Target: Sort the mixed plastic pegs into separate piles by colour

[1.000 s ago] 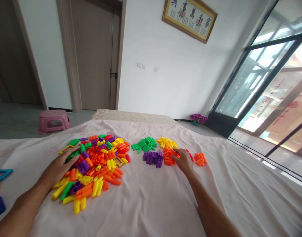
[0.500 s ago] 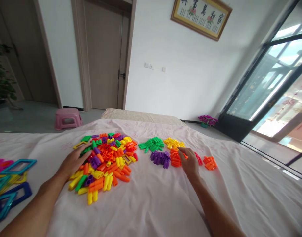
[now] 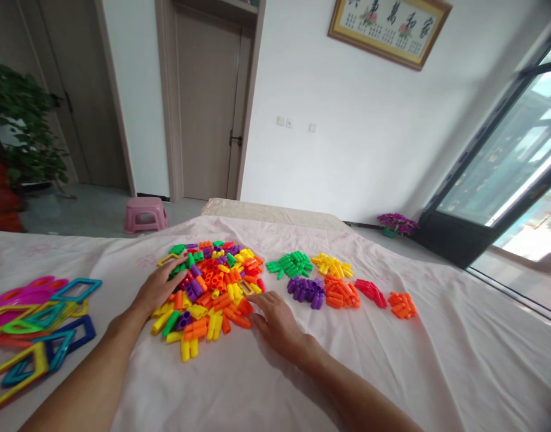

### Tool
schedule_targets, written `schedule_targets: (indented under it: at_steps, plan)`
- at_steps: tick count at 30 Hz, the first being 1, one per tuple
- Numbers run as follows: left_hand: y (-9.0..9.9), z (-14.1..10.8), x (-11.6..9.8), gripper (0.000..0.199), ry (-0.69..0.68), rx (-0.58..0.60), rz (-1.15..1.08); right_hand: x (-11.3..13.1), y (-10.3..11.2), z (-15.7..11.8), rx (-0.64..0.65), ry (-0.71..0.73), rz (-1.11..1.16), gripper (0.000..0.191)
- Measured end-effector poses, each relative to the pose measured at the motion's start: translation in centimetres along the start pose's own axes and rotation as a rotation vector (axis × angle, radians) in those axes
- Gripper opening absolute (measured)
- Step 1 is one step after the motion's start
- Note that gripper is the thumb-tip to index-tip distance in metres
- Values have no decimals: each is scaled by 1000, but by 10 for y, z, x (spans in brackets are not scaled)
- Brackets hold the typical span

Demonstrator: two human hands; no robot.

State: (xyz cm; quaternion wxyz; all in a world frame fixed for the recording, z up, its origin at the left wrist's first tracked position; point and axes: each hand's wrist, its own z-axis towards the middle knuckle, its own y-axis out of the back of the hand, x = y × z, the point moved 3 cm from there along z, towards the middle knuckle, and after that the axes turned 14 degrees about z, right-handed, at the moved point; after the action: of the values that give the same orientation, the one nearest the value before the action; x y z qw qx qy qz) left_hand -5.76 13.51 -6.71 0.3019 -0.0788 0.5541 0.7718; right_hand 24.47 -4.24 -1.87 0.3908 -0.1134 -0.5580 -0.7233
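A mixed pile of plastic tube-shaped building pieces [image 3: 216, 282] in orange, yellow, purple, green and red lies on the cloth. Against its left side rests my left hand [image 3: 159, 289], its fingers stretched over some pieces and holding none that I can see. At the pile's right edge is my right hand [image 3: 278, 321], fingers and thumb apart around an orange piece [image 3: 245, 307], not closed on it. Sorted groups lie further right: green pieces [image 3: 291, 264], purple pieces [image 3: 306, 290], yellow pieces [image 3: 332, 266], orange pieces [image 3: 341, 293], red pieces [image 3: 371, 292] and another orange group [image 3: 402, 305].
Flat, coloured frame-shaped pieces [image 3: 80, 333] overlap at the left, beside a magenta piece [image 3: 27, 293]. A pale, wrinkled cloth [image 3: 221, 390] covers the surface. Beyond it stand a pink stool [image 3: 146, 215] and a pot of purple flowers [image 3: 397, 223].
My right hand has moved left from the sorted orange group to the mixed pile's right edge. The left hand stays at the pile. The whole view has shifted, with things appearing further right.
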Motion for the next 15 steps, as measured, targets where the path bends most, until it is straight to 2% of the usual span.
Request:
schedule_targets:
  at_steps: [6, 11, 15]
  plan:
    - [4, -1, -6, 65, 41, 17, -4, -5, -16, 7, -21, -33, -10, 29]
    - [3, -1, -6, 65, 28, 11, 0, -8, -14, 1, -60, -22, 62, 25]
    - [2, -1, -5, 64, 28, 18, -1, -14, -8, -3, -154, -19, 199, 29]
